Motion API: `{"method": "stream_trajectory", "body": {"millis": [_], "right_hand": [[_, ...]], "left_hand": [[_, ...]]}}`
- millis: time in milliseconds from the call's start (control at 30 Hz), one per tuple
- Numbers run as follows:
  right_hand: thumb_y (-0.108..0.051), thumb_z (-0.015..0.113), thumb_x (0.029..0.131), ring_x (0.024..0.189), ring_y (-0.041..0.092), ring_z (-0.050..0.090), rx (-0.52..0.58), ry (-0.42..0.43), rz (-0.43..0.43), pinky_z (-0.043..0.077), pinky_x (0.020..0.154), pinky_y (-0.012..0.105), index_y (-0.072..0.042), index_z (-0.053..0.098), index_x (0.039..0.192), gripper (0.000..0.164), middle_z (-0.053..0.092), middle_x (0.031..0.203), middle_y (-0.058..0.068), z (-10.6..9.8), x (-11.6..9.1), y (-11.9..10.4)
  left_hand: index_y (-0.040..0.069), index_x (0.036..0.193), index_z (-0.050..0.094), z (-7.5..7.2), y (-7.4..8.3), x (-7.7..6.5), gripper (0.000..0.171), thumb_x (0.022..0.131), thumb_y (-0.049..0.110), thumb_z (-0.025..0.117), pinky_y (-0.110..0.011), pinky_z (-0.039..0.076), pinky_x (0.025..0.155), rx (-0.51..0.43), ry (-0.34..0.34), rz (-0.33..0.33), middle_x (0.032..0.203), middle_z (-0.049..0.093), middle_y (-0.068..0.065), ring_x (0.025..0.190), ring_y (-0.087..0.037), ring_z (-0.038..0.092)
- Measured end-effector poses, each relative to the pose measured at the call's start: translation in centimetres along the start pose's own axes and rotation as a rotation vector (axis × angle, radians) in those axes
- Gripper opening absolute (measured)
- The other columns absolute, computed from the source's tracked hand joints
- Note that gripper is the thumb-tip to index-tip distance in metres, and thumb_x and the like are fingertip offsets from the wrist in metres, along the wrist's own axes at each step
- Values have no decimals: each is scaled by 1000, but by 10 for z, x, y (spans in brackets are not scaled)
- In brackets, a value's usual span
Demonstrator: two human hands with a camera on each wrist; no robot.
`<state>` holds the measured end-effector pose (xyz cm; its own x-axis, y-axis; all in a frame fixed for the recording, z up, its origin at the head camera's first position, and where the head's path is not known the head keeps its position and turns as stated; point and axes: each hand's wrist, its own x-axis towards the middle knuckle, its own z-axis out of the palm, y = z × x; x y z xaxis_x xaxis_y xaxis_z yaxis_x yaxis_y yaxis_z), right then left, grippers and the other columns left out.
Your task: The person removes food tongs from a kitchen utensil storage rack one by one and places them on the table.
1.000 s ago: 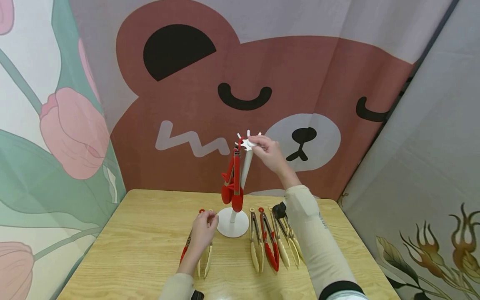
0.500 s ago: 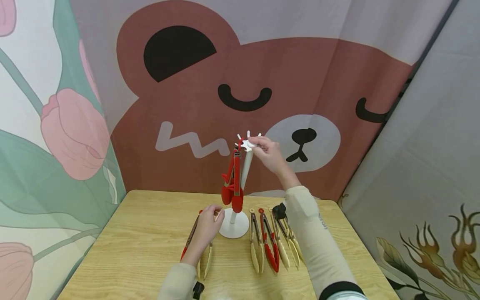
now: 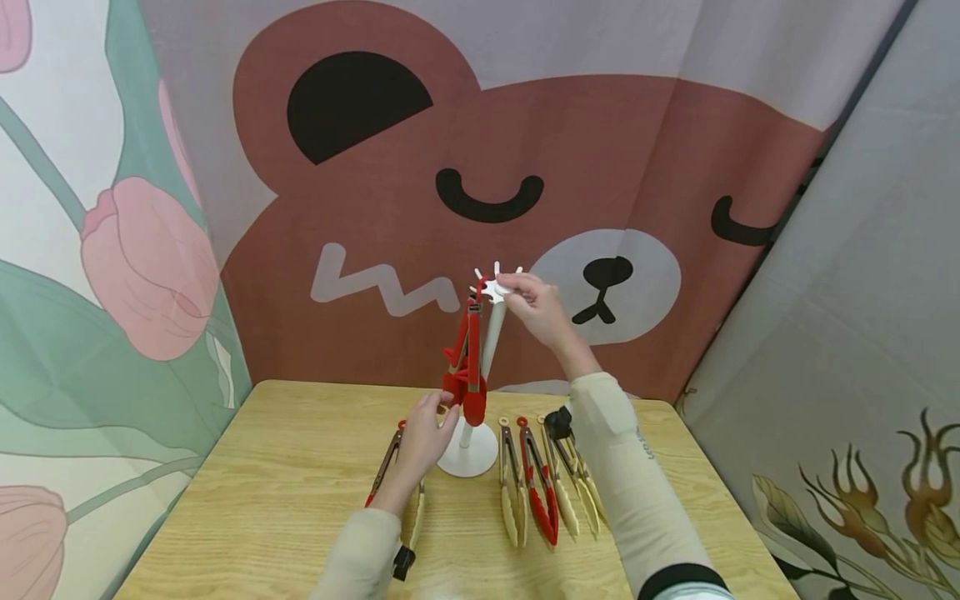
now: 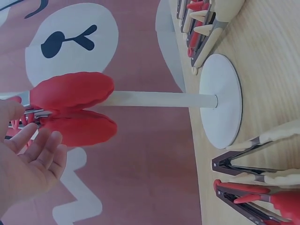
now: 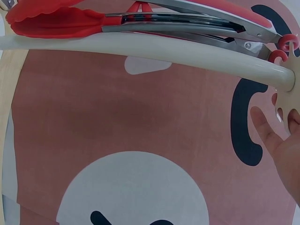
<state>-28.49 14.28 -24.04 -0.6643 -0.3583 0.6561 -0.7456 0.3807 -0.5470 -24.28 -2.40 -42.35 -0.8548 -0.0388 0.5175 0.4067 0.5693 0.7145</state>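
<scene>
A white rotating-style stand with prongs [image 3: 491, 333] rises from a round white base [image 3: 467, 462]. Two pairs of red-tipped tongs [image 3: 474, 367] hang by red rings from its left prongs, heads downward. My right hand [image 3: 542, 312] holds the prong plate at the top; in the right wrist view its thumb [image 5: 266, 129] shows beside the plate, while the other fingers are partly hidden. My left hand [image 3: 427, 433] is beside the lower ends of the hanging tongs. In the left wrist view its fingers [image 4: 44, 150] are loosely bent next to the red heads [image 4: 72, 91], not closed round them.
On the wooden table [image 3: 300, 467], red tongs [image 3: 386, 462] and cream tongs [image 3: 412, 517] lie left of the base, partly behind my left arm. To the right lie cream tongs [image 3: 512, 492], red tongs [image 3: 540, 492] and several more cream ones. A bear-print curtain [image 3: 360, 350] hangs behind.
My left hand has moved up and right, from above the tongs lying at the left to the hanging red tongs. My right hand has stayed at the top of the stand.
</scene>
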Motion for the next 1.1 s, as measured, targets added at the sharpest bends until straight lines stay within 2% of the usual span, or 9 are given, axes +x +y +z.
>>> {"method": "stream_trajectory", "body": {"millis": [300,567,733,900,1100], "right_hand": [[6,48,84,114,35,43,-7,2,9,42,84,47,14,57,109,27,54,113,26,-1,-1,-1],[6,49,84,110,35,46,-1,11,-4,43,83,47,13,58,108,27,55,111,26,0,0,1],[6,49,84,110,35,47,0,15,-4,43,83,47,13,58,108,26,55,111,26,0,0,1],[6,49,84,111,36,46,-5,14,-9,44,82,47,13,58,107,26,55,111,26,1,0,1],[6,49,84,108,36,48,-12,22,-13,44,81,47,14,58,107,26,56,110,26,1,0,0]], "left_hand": [[1,101,59,3,3,7,21,84,14,59,-38,46,74,-26,7,-2,94,57,-10,87,-26,54],[1,102,58,4,5,13,22,84,15,59,-37,45,74,-13,14,10,96,56,-13,85,-22,52],[1,102,57,4,8,16,24,84,16,58,-38,45,73,-19,11,1,95,55,-10,84,-25,52],[0,100,55,5,9,20,24,83,16,59,-38,45,71,-39,47,-22,92,53,-10,82,-27,53],[-1,103,54,4,13,24,27,83,15,60,-38,47,73,-54,84,-19,94,54,-12,83,-27,54]]}}
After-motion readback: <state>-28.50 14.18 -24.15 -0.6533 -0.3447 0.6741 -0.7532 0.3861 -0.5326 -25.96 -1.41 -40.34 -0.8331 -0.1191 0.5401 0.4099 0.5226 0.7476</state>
